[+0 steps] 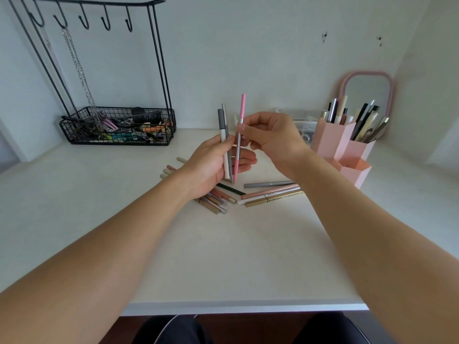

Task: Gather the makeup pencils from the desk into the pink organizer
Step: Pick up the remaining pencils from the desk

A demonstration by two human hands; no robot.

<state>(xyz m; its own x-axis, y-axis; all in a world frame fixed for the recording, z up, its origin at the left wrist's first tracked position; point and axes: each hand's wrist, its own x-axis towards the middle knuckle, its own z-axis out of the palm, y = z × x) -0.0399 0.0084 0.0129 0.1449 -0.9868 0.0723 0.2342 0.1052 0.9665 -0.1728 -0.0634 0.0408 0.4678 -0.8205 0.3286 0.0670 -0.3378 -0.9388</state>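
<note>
My left hand (213,165) is raised over the desk and holds two upright pencils (224,125), one grey and white, one silver, against its palm. My right hand (270,137) pinches a pink and silver pencil (240,125) upright, its lower end reaching into the left palm. Several more makeup pencils (270,193) lie scattered on the white desk (223,256) under and beside my hands. The pink organizer (345,150), made of hexagonal cups, stands at the right with several pencils and brushes in its back cups. Its front cup looks empty.
A black wire rack (116,127) with hooks, hanging chains and a basket of hair clips stands at the back left. A pink-framed mirror (367,95) leans behind the organizer. A clear plastic box (300,120) sits behind my right hand.
</note>
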